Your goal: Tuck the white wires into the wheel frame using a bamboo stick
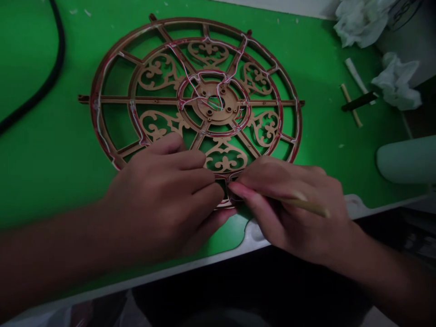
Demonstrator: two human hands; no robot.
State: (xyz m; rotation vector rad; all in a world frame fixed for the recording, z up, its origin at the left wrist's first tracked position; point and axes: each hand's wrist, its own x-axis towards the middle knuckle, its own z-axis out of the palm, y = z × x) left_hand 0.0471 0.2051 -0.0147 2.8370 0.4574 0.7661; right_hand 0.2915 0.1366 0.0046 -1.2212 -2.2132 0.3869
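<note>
A round brown ornamental frame (pixel 160 72) with scroll cutouts lies flat on the green table (pixel 51 150). Red and white wires (pixel 185 86) run along its ribs and around its hub. My left hand (pixel 163 195) rests on the frame's near rim, fingers curled and pressing down there. My right hand (pixel 293 209) meets it at the same spot and holds a thin wooden stick (pixel 306 206), its fingertips pinching at the rim. The rim section under both hands is hidden.
A black cable (pixel 51 72) curves across the table's left side. At the right lie crumpled white tissues (pixel 397 81), a small stick (pixel 350 104), a dark tool (pixel 359 101) and a pale green object (pixel 405 159). The table's white front edge (pixel 238 252) runs just below my hands.
</note>
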